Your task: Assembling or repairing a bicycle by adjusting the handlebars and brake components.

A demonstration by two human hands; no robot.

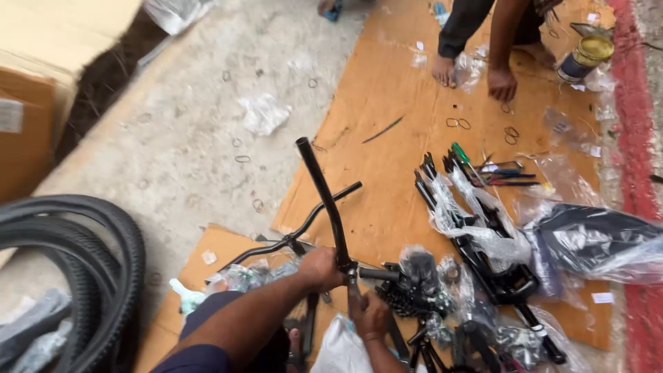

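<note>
Two hands work one black handlebar (pixel 324 200): the left hand (pixel 319 268) is clenched round its upright tube, while the right hand (pixel 371 316), at five o'clock from it, seems closed on the stem clamp, though blur hides the fingers. It stands over cardboard (pixel 387 103), glossy, curved, bare. If the left grip loosens, the bar could topple onto wrapped parts (pixel 476 228) at three o'clock.

Left hand (pixel 320 268) gripped the base of a black handlebar (pixel 324 200), right hand (pixel 371 316) closed around a tool beneath it, bagged black bike parts (pixel 476 242) lay on cardboard (pixel 387 103), tyres (pixel 76 269) sat left, another person's hand (pixel 502 84) rested beside a yellow-lidded tin (pixel 585 56).
</note>
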